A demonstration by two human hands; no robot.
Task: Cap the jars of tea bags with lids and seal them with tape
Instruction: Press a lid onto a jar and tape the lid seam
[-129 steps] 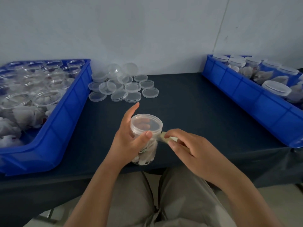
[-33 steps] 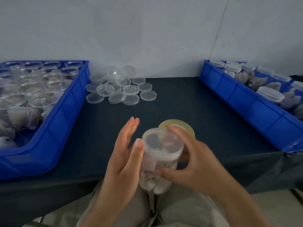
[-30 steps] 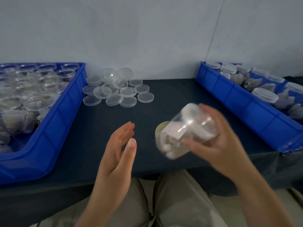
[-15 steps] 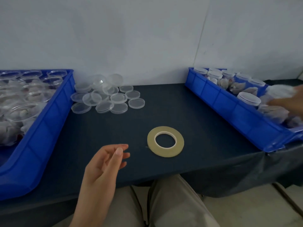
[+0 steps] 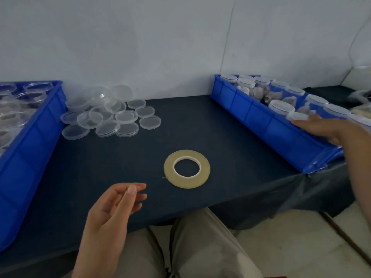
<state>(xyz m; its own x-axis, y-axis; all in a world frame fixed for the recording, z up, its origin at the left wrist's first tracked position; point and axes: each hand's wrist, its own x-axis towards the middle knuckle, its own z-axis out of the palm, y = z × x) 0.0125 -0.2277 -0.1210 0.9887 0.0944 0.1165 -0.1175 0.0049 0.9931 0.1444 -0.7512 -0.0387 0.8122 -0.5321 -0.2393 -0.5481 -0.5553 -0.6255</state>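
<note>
- The capped jar that was in my right hand a second ago is no longer there. It is now sitting in the right bin [image 5: 261, 121] among the other lidded jars. I am taking it to be the capped jar [image 5: 297, 116] just beside my fingertips, though motion blur is keeping me from being sure.
- So this jar is counting as done, lid on and taped, and the cycle is starting over.
- The tape roll [image 5: 169, 171] is lying flat on the table [image 5: 220, 149] near the middle of its front edge, with nothing touching it.
- The loose lids [image 5: 126, 117] are waiting in a heap toward the table's back edge, just beside the left bin [image 5: 30, 149].
- That bin is holding the open jars [image 5: 30, 97] of tea bags, which are waiting for lids, so I am judging that the next reach is going that way.
- My right hand [image 5: 337, 131] is hanging over the near wall of the right bin, at the table's front right corner. Its fingers are stretched out straight and gripping nothing.
- My left hand [image 5: 112, 209] is hovering at the table's front edge, near the tape roll but apart from it. The palm is turned inward, the fingers are loosely bent and it is empty.
</note>
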